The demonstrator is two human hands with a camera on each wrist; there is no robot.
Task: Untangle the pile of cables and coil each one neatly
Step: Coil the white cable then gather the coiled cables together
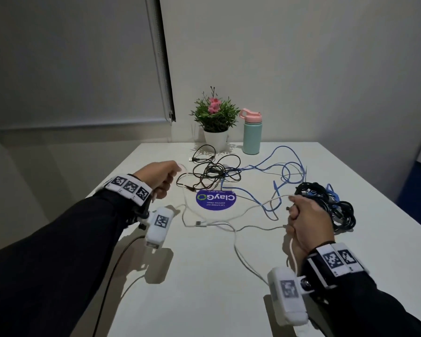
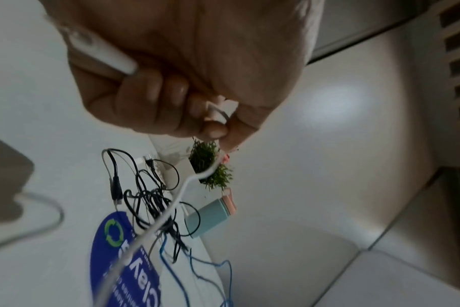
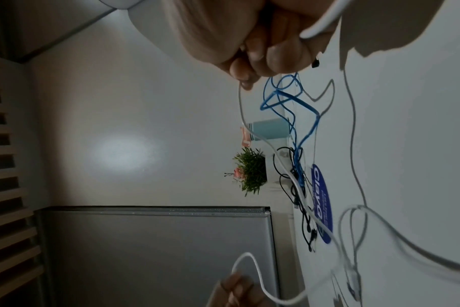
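Note:
A thin white cable (image 1: 212, 223) snakes over the white table (image 1: 199, 288) between my two hands. My left hand (image 1: 164, 177), left of the pile, is a fist around one stretch of it; in the left wrist view the white cable (image 2: 181, 193) leaves the curled fingers (image 2: 155, 97). My right hand (image 1: 301, 215) grips another stretch, and the white cable (image 3: 320, 25) passes through that fist (image 3: 265, 45). A tangle of thin black cables (image 1: 214, 171) lies mid-table, laced with a long blue cable (image 1: 284, 171). A thick black cable bundle (image 1: 328, 205) sits just right of my right hand.
A round purple sticker (image 1: 215, 199) is stuck to the table under the cables. A potted plant (image 1: 215, 120) and a mint bottle with a pink lid (image 1: 252, 135) stand at the far edge by the wall. A dark wire (image 1: 117, 259) hangs from my left wrist camera.

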